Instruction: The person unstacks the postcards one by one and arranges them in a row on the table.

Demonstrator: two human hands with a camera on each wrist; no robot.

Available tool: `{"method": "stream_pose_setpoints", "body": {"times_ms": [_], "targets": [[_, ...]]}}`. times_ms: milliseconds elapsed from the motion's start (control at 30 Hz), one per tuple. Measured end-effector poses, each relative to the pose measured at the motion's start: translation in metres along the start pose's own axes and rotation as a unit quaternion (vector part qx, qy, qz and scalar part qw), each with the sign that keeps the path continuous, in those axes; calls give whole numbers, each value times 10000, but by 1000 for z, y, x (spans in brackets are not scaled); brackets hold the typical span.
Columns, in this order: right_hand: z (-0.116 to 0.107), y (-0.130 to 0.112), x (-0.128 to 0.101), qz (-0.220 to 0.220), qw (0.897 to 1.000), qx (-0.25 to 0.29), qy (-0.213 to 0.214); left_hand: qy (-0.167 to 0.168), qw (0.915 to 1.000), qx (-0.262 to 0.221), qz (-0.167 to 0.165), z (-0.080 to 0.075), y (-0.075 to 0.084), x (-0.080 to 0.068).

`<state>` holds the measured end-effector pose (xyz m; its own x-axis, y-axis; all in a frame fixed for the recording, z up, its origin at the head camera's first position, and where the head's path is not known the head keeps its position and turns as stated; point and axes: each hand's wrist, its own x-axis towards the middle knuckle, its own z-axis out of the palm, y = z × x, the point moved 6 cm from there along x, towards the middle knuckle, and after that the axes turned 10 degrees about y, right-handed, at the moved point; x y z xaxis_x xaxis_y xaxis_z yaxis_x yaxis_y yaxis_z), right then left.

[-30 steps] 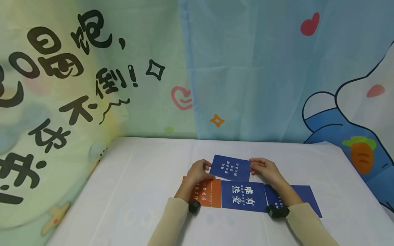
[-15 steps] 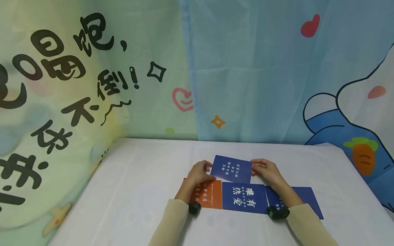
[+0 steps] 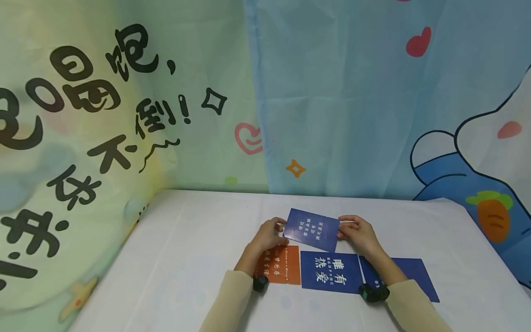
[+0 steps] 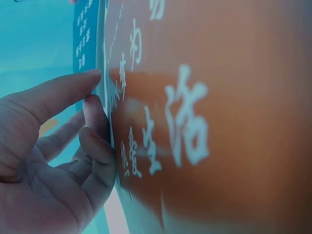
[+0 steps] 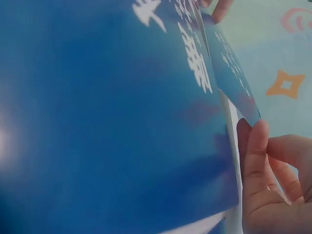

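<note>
A dark blue card (image 3: pixel 312 229) with small white characters is held between both hands, tilted up off the white table (image 3: pixel 186 258). My left hand (image 3: pixel 267 234) pinches its left edge and my right hand (image 3: pixel 356 232) pinches its right edge. Just in front of it lie three cards in a row: an orange card (image 3: pixel 280 269), a blue card with large white characters (image 3: pixel 329 272), and another blue card (image 3: pixel 410 281) partly under my right forearm. The left wrist view fills with the orange card (image 4: pixel 209 122); the right wrist view shows the flat blue card (image 5: pixel 107 117) and the held card's corner (image 5: pixel 234 83).
Printed cloth backdrops hang behind and to the left of the table: a green one with black characters (image 3: pixel 83 120) and a blue one with a cartoon figure and carrot (image 3: pixel 489 216). Black wrist devices (image 3: pixel 373 292) sit on both cream sleeves.
The held blue card has risen slightly off the table at its far edge; both hands stay on its ends. The head view has shifted a little.
</note>
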<state>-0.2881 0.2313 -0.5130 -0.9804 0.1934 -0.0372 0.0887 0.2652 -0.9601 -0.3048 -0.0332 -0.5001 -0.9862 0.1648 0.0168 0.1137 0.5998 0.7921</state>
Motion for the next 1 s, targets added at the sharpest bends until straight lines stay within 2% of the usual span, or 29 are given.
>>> {"method": "stream_pose_setpoints", "body": {"times_ms": [167, 433, 700, 1000], "targets": [[1, -3, -2, -70, 9999, -100, 54, -35, 9999, -148, 28, 0, -1, -1], [0, -15, -3, -362, 9984, 385, 199, 446, 9961, -633, 421, -11, 5, -3], [2, -23, -6, -445, 9978, 438, 202, 504, 9962, -537, 473, -21, 10, -8], [10, -23, -15, -302, 9988, 375, 92, 600, 9969, -345, 381, -32, 9, -23]]}}
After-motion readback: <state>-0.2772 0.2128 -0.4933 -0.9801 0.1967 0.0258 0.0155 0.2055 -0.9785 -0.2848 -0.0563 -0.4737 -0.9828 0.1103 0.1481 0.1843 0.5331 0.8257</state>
